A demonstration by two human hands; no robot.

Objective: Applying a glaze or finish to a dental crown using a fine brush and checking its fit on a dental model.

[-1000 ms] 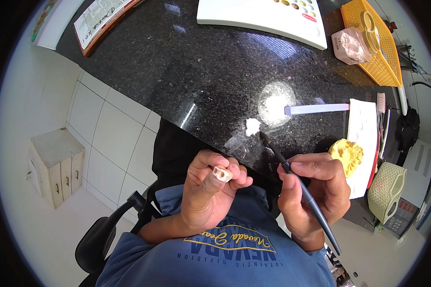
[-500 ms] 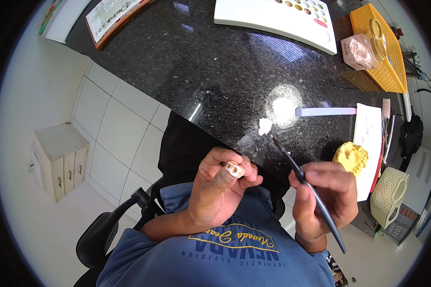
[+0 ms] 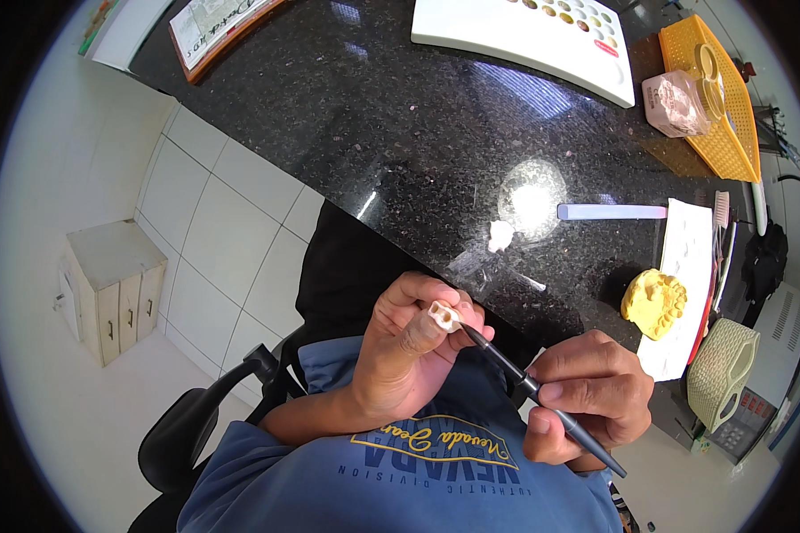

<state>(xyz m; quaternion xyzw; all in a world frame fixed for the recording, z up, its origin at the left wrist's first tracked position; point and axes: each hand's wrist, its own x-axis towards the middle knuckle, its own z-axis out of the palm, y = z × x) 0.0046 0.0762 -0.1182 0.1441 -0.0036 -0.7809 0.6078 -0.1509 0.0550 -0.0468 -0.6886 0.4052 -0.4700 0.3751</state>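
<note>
My left hand (image 3: 398, 360) is closed, pinching a small tooth-coloured dental bridge (image 3: 444, 314) between thumb and fingers, its hollow side facing up. In my right hand (image 3: 596, 393) is a slim dark brush (image 3: 524, 382), held like a pen. The brush tip points up and left and meets the edge of the bridge, or lies very close to it; touch cannot be made out for sure. A small white lump (image 3: 500, 235) lies on the black speckled worktop (image 3: 400, 133) beyond my hands. To the right sits a yellow dental cast (image 3: 653, 304).
Near the cast are a white paper sheet (image 3: 680, 351), a lilac flat stick (image 3: 612, 212) and a toothbrush (image 3: 722, 211). A white palette (image 3: 524, 49) stands at the far side, with a yellow basket (image 3: 729, 142) and a pink-white jar (image 3: 674, 104) beside it. An armrest (image 3: 182, 426) is at left.
My right hand has brought the brush tip from beside the white lump down and left to the bridge. My left hand keeps its pinch. The whole view has shifted slightly.
</note>
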